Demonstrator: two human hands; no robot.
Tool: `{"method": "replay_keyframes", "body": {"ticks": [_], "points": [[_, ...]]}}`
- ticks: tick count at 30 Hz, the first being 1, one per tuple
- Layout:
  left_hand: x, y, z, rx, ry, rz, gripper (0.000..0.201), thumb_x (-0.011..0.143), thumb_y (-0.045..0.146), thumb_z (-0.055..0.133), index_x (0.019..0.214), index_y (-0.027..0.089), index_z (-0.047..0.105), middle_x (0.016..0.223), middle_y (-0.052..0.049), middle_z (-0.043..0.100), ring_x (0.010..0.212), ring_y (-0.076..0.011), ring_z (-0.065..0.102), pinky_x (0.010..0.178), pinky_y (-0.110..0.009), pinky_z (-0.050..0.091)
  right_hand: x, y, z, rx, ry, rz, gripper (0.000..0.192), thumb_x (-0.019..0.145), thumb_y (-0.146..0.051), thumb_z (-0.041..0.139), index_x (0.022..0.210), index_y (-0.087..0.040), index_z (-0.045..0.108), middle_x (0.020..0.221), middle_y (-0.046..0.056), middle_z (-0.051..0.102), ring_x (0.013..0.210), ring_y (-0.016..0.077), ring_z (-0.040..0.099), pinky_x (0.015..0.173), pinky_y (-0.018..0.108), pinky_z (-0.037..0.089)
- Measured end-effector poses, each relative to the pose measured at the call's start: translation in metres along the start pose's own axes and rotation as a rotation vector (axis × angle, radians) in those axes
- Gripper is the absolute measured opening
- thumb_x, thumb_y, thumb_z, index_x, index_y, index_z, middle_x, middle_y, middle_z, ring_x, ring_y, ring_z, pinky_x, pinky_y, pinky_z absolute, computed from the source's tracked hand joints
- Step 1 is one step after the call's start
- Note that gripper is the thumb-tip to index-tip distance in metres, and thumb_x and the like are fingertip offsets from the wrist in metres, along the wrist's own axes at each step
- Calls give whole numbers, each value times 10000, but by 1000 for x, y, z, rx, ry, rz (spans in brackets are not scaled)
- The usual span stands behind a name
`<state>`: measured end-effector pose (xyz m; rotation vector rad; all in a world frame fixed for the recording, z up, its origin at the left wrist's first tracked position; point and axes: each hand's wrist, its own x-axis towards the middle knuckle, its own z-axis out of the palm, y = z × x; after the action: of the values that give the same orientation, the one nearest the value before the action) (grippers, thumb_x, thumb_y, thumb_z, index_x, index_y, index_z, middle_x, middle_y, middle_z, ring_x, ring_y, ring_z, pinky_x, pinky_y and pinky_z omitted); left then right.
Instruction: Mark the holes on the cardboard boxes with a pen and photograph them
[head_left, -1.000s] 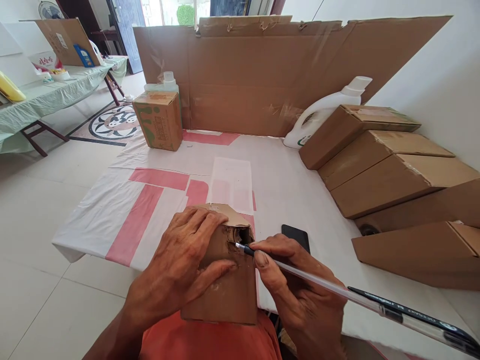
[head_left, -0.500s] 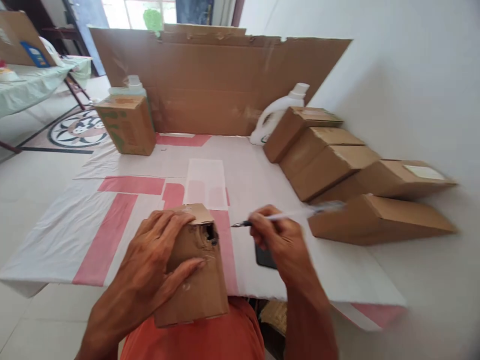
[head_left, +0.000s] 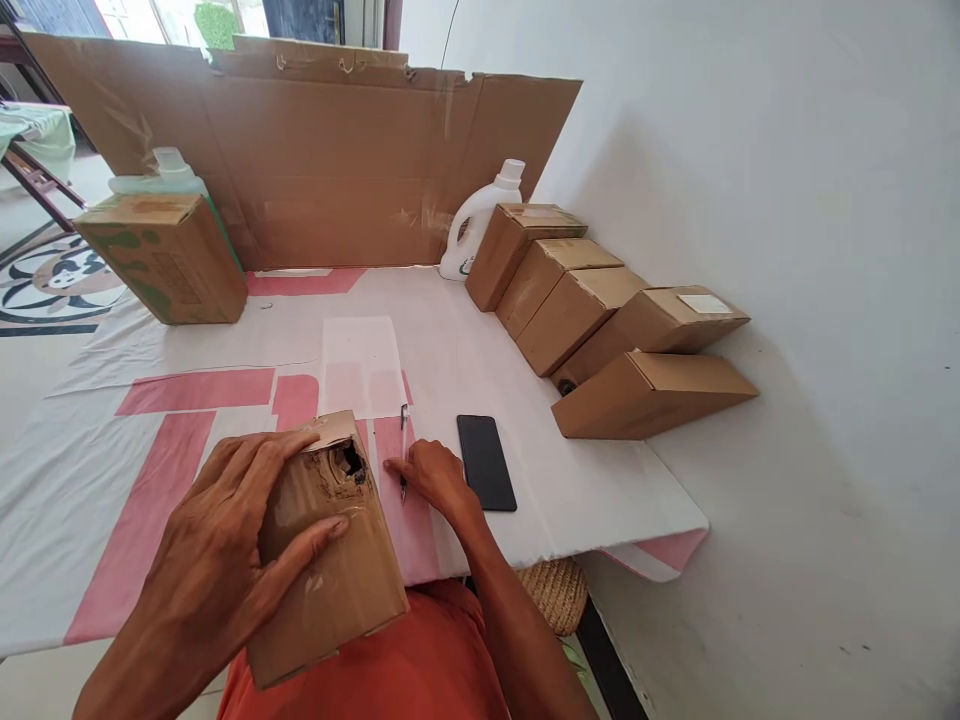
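Observation:
My left hand (head_left: 225, 530) grips a small brown cardboard box (head_left: 337, 570) that rests tilted against my lap at the table's near edge. The box has a ragged torn hole (head_left: 346, 465) near its top corner. My right hand (head_left: 439, 478) lies low on the tablecloth just right of the box, with its fingertips on a clear pen (head_left: 404, 425). The pen lies flat on the cloth and points away from me. A black phone (head_left: 486, 462) lies face down directly right of that hand.
A white and pink cloth (head_left: 187, 430) covers the table. Several brown boxes (head_left: 577, 310) lean in a row along the right wall, beside a white detergent bottle (head_left: 476, 215). A green-printed carton (head_left: 165, 255) stands far left, before a large cardboard sheet (head_left: 315, 150). A wicker basket (head_left: 559, 590) sits below the table.
My right hand pulled the pen tip out of the box's hole and brought the pen down flat onto the cloth. My view swung to the right. My left hand stayed on the box.

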<state>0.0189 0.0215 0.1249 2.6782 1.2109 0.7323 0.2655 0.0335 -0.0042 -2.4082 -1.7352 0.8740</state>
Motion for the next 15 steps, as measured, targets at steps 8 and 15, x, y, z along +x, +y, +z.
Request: {"method": "replay_keyframes", "body": {"ticks": [8,15], "points": [[2,1,1,8,13,2,530,1029,601,521,1402,224,516,1225,-89,680,1135,-316,583,947,-431,489,-53,57,-8,0,329,342,544,973,-521,653,1269,-69,594,1320,281,622,1299,440,569,897,446,497],[4,4,-3,23,-11,-13,485,1000,518,636,1368,220,531,1215,-75,684,1129,-308,592,928,-412,508,-46,92,-1,261,297,413,667,751,-519,817,1188,-58,612,1241,320,671,1166,472,652,918,526,524]]}}
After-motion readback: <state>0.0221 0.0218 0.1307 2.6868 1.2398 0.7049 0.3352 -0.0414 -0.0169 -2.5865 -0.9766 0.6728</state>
